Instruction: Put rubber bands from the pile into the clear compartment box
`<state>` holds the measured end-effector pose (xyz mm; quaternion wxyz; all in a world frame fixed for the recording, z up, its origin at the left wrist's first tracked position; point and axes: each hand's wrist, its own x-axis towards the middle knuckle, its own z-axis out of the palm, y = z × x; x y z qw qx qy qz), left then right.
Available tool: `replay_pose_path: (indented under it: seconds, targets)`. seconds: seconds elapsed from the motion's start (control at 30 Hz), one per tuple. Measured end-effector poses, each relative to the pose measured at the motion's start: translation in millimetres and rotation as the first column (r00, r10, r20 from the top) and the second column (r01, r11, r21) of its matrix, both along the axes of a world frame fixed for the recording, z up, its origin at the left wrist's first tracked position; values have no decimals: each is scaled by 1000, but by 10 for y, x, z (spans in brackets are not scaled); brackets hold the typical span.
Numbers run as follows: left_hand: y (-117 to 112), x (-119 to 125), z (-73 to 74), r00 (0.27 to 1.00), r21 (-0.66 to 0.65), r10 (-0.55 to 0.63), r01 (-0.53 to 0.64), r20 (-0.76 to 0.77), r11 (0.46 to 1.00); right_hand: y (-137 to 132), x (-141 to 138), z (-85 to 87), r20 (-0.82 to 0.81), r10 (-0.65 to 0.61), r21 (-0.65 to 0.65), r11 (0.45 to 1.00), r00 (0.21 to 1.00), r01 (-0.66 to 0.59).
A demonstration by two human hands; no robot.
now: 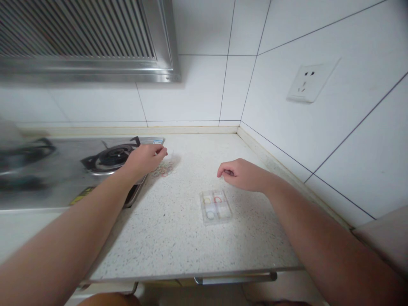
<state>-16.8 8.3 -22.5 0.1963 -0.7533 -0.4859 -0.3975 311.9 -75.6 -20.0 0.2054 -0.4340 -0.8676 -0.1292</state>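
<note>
Several coloured bands (163, 168), just below left fingers (160, 150) (beside stove (63, 174))

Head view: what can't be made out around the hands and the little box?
Head view:
- Left hand: pinched over the pile of rings; too small to tell if one is held.
- Right hand: curled fingers hide the palm.
- Clear box: white pieces inside too small to identify.
- Stove, left side: blurred.

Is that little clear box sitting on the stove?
No, the clear box lies on the speckled counter near the right hand, apart from the stove.
</note>
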Motion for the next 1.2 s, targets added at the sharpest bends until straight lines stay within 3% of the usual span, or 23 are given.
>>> replay_pose_path:
  seconds: [0.37,1.2]
  targets:
    - [189,1,-90,973,-176,-104,67,-208,982,34,28,-5,69,-27,-30,999,997,29]
    - [266,-28,-114,959,-165,-114,72,-261,984,9,-2,-11,107,-51,-18,998,993,53]
